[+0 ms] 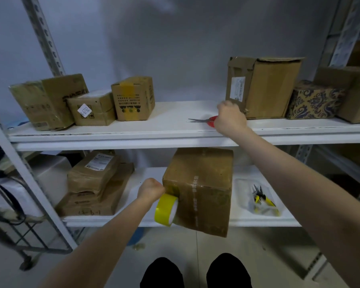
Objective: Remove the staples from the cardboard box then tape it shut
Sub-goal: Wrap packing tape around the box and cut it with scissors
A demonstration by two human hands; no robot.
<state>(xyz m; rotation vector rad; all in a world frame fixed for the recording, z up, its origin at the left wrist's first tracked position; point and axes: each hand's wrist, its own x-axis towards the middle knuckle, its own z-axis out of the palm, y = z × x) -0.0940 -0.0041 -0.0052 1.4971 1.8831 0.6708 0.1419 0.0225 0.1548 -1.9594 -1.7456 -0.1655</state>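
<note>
Closest to the lens on my feed were two black shapes at the bottom edge, the person's legs or shoes, I could not tell which. Both bare forearms reached up and away from them toward a white metal rack.

From where I sat, the left hand was balled at the upper left corner of the cardboard box. Its knuckles faced me and its fingers curled down onto the top of the yellow tape roll, with the fingertips hidden from me. That roll stood on edge against the box's left face, its pale core showing. I could see a yellowish strip of tape across that same corner.

The cardboard box sat in the middle of the lower shelf, its near bottom corner jutting out past the shelf's front lip. A clear printed strip ran over its top and down its front.

The right hand was on the upper shelf, closed over the red handles of the scissors, whose shut blades lay flat pointing left. Just behind that hand stood a tall brown carton, and beside it a blue-patterned box. Three smaller cartons were grouped at that shelf's left end.

On the lower shelf I made out a clear tray holding yellow-handled pliers. It lay right of the cardboard box, near but apart. A stack of brown parcels sat on the box's left.
</note>
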